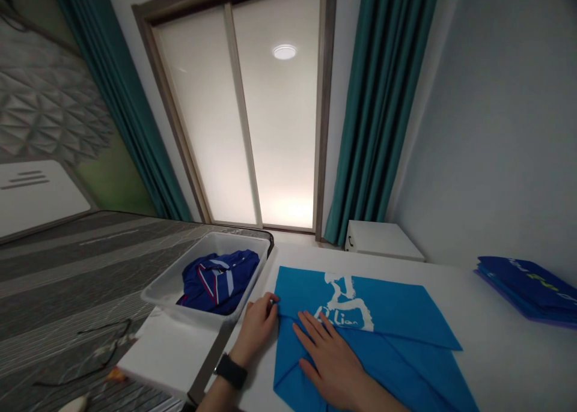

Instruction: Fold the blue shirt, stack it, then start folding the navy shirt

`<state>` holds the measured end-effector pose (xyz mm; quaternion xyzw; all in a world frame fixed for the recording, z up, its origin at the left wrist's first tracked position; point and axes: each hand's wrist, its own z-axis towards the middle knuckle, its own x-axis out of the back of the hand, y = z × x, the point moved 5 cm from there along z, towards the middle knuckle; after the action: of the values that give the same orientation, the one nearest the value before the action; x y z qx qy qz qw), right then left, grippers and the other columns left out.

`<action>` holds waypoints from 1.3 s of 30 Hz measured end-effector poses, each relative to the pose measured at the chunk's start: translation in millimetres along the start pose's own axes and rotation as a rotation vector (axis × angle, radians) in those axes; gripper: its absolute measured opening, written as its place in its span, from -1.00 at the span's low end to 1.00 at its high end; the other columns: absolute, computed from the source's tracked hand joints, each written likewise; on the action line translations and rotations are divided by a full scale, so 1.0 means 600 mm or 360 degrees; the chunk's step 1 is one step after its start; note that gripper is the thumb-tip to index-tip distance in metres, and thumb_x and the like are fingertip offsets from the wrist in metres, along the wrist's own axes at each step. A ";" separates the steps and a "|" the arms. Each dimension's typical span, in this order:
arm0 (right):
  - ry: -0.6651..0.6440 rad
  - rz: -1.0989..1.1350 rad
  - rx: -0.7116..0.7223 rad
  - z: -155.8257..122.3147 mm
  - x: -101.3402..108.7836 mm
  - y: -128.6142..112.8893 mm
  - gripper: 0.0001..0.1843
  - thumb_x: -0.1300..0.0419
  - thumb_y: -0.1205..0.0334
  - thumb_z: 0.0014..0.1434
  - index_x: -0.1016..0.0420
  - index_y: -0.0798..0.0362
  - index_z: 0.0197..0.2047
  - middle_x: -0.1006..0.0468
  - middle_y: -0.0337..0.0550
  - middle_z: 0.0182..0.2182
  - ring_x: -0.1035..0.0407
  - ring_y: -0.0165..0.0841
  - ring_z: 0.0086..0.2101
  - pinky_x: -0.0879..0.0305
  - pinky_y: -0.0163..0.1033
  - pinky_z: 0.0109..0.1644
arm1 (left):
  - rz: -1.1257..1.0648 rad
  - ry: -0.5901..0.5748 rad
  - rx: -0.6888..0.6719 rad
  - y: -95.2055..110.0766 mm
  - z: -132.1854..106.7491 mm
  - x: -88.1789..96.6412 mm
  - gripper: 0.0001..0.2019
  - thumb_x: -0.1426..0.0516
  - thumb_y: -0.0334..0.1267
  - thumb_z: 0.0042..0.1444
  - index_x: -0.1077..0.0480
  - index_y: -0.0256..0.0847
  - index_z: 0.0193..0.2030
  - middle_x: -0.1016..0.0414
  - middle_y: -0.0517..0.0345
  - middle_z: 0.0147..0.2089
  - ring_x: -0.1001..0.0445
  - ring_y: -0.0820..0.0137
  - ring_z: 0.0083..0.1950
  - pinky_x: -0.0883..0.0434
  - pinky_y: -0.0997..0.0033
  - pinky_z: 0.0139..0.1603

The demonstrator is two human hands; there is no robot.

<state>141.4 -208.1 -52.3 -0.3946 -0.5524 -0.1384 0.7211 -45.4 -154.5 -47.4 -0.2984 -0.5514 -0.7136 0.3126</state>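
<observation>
A bright blue T-shirt [396, 304] with a white print lies partly folded on the white table, its upper part turned down over the lower part. At its left edge, my left hand [258, 325] has its fingers curled and pinched on the cloth; a dark watch is on that wrist. My right hand [332, 357] lies flat on the shirt just below the lettering, fingers stretched out and pressing near the fold. The shirt's lower end runs out of view at the bottom.
Left of the table [500, 364] stands a translucent plastic bin [157, 292] holding a crumpled dark blue garment [238, 268]. A stack of folded dark blue clothes [532, 286] sits at the right. Beyond are a white cabinet [383, 239] and a bed [54, 262] with grey striped bedding.
</observation>
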 end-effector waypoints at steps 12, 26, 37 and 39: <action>-0.0219 0.0135 0.0083 -0.053 0.025 0.022 -0.37 0.05 0.04 0.37 0.14 -0.18 0.43 0.19 -0.20 0.42 0.26 -0.13 0.37 0.39 0.19 0.39 | -0.0266 0.0026 0.0068 0.014 -0.053 -0.001 -0.73 0.08 -0.16 0.26 -0.39 -0.17 -0.15 -0.52 0.05 -0.29 -0.47 0.23 -0.23 -0.34 0.27 -0.18; 0.0478 -0.0469 -0.0004 0.115 0.016 -0.038 -0.71 -0.30 0.12 0.09 -0.37 0.06 -0.18 -0.47 -0.04 -0.19 -0.32 -0.11 -0.13 -0.27 0.00 -0.05 | -0.0661 0.0124 0.0129 -0.030 0.032 -0.010 -0.58 0.08 -0.11 0.29 -0.23 -0.23 0.21 -0.45 -0.12 0.09 -0.41 0.24 0.14 -0.22 0.15 0.25; 0.0954 0.0333 -0.0281 0.115 0.028 0.022 -0.94 -0.03 0.27 0.26 -0.31 0.00 -0.26 -0.49 -0.22 -0.39 -0.41 -0.30 -0.35 -0.25 -0.25 -0.26 | -0.0588 0.0136 -0.0004 -0.033 0.040 -0.011 -0.63 0.10 -0.22 0.29 -0.23 -0.23 0.18 -0.56 -0.04 -0.03 -0.50 0.27 0.02 -0.30 0.19 0.15; 0.1044 0.0519 -0.0417 0.114 0.036 0.040 -0.86 0.01 0.17 0.28 -0.30 0.00 -0.27 -0.48 -0.23 -0.43 -0.40 -0.31 -0.40 -0.24 -0.26 -0.32 | -0.0579 0.0138 -0.0006 -0.034 0.039 -0.011 -0.64 0.10 -0.24 0.29 -0.22 -0.21 0.18 -0.57 -0.02 -0.03 -0.51 0.27 0.01 -0.31 0.19 0.13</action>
<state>117.5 -138.2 -37.3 -0.5009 -0.1999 -0.2101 0.8154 -54.9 -126.8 -59.7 -0.1633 -0.5809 -0.7716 0.2013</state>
